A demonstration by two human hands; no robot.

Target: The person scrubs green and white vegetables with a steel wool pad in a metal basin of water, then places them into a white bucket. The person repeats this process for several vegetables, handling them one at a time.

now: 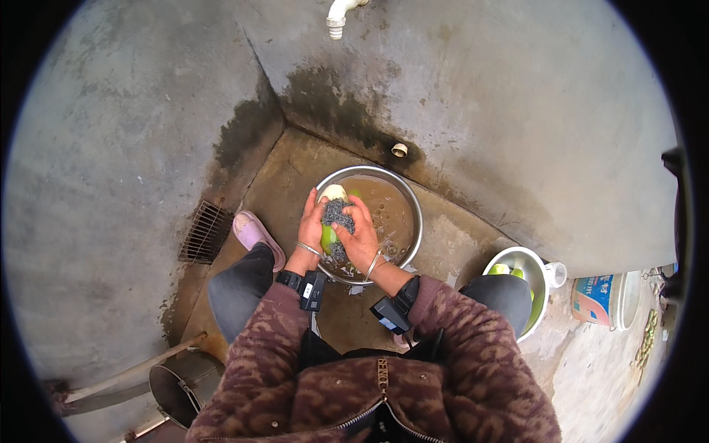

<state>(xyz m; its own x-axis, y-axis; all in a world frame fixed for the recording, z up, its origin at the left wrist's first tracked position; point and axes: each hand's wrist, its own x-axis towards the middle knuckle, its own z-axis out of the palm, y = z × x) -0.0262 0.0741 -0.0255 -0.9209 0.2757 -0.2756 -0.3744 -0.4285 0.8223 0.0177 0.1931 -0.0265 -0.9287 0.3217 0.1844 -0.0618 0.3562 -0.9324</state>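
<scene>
Over a round metal basin of brown water, my left hand grips a green-and-white radish along its left side. Its white end points away from me, toward the wall. My right hand presses a grey scouring pad of mesh onto the radish from the right. Part of the pad's mesh also shows below my right thumb, near the radish's green end. The palms and some fingertips are hidden behind the radish and pad.
A second metal basin with green-and-white radishes stands at right, beside a white plastic cup and a printed bucket. A metal grate lies at left. A dark metal bucket is lower left. A white pipe outlet projects above.
</scene>
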